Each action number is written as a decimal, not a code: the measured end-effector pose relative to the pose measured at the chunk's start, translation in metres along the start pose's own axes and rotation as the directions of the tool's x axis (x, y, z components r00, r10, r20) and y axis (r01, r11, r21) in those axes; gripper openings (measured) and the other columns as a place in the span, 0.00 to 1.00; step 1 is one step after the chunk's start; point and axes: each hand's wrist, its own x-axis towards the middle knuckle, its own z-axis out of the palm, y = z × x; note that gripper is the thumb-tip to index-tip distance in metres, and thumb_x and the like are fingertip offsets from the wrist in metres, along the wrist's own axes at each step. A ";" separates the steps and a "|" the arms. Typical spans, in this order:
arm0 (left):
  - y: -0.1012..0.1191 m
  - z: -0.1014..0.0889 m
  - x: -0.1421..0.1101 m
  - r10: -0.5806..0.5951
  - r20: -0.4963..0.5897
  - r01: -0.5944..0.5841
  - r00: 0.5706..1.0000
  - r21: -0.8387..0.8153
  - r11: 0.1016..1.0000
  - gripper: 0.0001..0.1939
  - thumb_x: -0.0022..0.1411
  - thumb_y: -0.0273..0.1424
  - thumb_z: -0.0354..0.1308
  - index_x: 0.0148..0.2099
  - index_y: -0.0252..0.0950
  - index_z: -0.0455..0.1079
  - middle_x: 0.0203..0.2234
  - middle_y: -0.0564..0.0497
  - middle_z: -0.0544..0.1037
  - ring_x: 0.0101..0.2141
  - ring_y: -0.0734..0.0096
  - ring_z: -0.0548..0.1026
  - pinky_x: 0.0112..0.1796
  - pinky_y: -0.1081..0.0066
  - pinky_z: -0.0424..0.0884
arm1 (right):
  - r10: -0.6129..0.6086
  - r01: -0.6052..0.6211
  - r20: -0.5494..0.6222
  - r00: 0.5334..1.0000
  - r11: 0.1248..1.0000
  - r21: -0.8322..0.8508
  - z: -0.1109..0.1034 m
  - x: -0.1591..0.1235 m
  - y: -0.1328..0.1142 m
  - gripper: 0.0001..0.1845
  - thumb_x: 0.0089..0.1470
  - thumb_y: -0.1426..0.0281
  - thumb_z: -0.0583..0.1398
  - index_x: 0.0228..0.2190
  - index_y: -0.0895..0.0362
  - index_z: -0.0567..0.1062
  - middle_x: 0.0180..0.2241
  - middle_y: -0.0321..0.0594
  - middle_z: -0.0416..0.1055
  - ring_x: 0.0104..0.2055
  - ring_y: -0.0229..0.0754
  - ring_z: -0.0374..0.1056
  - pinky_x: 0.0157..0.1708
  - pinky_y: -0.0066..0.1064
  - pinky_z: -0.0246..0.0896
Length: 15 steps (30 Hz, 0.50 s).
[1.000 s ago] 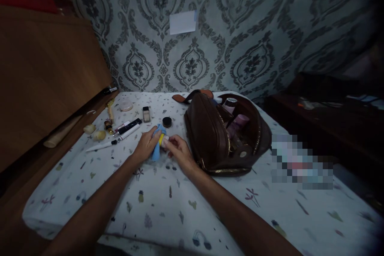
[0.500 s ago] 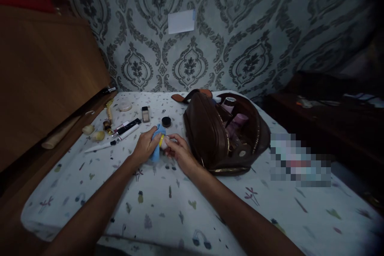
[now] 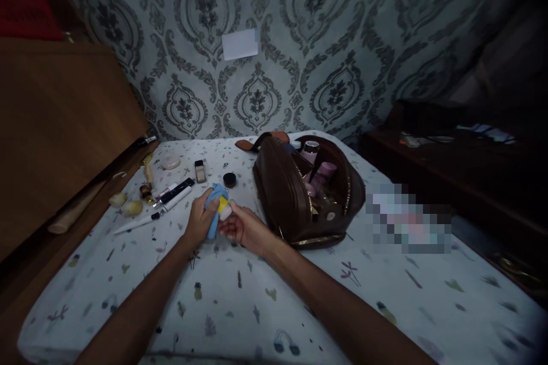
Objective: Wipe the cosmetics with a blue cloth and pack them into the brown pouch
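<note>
My left hand [image 3: 200, 219] is closed on a blue cloth [image 3: 213, 229], which is bunched against a small yellow-and-white container [image 3: 224, 209]. On the container's white end, the thumb and curled fingers of my right hand [image 3: 246, 229] hold from the right side. A round black-lidded jar [image 3: 229, 180] stands just beyond the hands. To the right sits a brown leather bag [image 3: 282, 194], unzipped, with pink bottles [image 3: 327, 170] and other cosmetics inside.
Left of the hands lie a foundation bottle [image 3: 200, 171], a black tube [image 3: 182, 189], a white pen-like stick [image 3: 137, 223], two cream sponges [image 3: 132, 207] and a round compact [image 3: 170, 161]. A wooden panel [image 3: 64, 114] borders the left; a patterned wall [image 3: 257, 100] rises behind.
The view has shifted slightly. The container has turned between my hands, so more of its yellow band and white end shows, and my right fingers have opened out a little beneath it.
</note>
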 end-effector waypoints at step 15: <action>0.003 -0.001 0.003 -0.265 -0.141 0.250 0.954 -0.112 0.962 0.32 0.62 0.61 0.44 0.23 0.39 0.57 0.15 0.56 0.61 0.19 0.74 0.60 0.19 0.72 0.58 | -0.297 0.285 -0.022 0.955 0.931 -0.229 0.004 -0.002 0.004 0.40 0.33 0.64 0.75 0.49 0.51 0.68 0.26 0.26 0.71 0.26 0.34 0.67 0.25 0.25 0.61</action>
